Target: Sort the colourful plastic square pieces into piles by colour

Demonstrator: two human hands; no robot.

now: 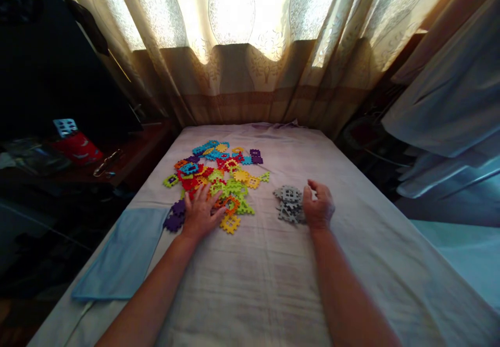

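Many-coloured plastic interlocking pieces (234,186) lie heaped on the cloth-covered table. My left hand (202,210) rests with its fingers spread on the near left side of that heap, close to some purple pieces (174,217) and a yellow piece (230,224). To the right, apart from the heap, is a small pile of grey interlocking pieces (289,203). My right hand (318,205) is at the right edge of the grey pile, its fingers curled closed. Whatever those fingers may hold is hidden.
A light blue cloth-like sheet (125,253) lies at the table's left edge. Left of the table, a dark screen (58,65) stands on a brown desk with a red container (78,146). Patterned curtains (250,76) hang behind. White fabric (449,86) hangs at the right.
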